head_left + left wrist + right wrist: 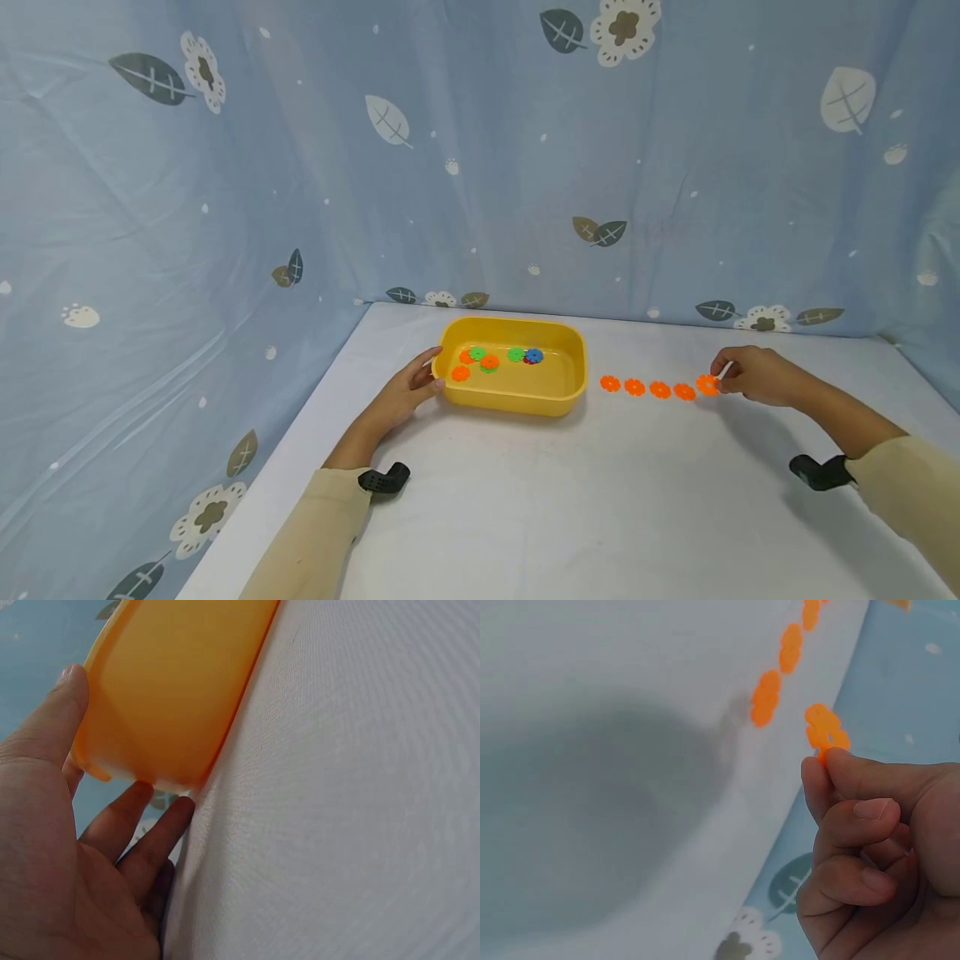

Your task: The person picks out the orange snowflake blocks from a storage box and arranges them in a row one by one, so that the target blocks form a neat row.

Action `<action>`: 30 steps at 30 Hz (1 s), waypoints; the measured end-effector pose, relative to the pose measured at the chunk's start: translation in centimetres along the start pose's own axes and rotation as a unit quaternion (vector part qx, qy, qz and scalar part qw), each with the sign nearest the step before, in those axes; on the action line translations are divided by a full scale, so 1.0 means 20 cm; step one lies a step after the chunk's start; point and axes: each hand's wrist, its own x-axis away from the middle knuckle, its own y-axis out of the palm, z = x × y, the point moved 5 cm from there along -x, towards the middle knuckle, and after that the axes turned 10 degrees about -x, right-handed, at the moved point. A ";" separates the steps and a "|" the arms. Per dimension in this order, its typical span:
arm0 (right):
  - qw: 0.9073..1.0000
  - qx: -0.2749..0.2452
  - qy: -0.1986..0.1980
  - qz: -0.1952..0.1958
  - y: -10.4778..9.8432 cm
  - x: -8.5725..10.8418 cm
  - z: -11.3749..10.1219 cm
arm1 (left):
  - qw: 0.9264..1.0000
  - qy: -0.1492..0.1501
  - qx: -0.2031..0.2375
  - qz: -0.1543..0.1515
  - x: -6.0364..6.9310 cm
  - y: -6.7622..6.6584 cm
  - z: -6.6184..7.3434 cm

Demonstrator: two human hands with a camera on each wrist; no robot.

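Observation:
My left hand (403, 390) holds the left end of a yellow plastic tub (517, 402), thumb at the near corner and fingers against the end wall. In the left wrist view the thumb (64, 705) lies at the rim and two fingertips meet the wall lower down. My right hand (761, 375) pinches an orange flower-shaped disc (825, 726) between thumb and forefinger, its other fingers curled in. This disc stands tilted just above the table, at the right end of a row of several matching orange discs (660, 389).
Inside the tub lie several flower discs: orange (461, 373), green (516, 355) and blue (534, 356), with a bit of red beneath the blue. A white cloth (600, 500) covers the table. Blue patterned curtains (487, 167) hang behind and at the left.

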 end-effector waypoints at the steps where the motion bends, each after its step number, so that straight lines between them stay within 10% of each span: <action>1: 1.000 -0.004 0.000 0.002 0.00 0.00 0.01 | 1.000 0.000 0.001 0.000 0.00 0.00 0.00; 30: 0.997 -0.071 0.029 0.022 0.06 -0.01 0.19 | 1.000 0.007 0.008 -0.001 0.00 0.00 0.00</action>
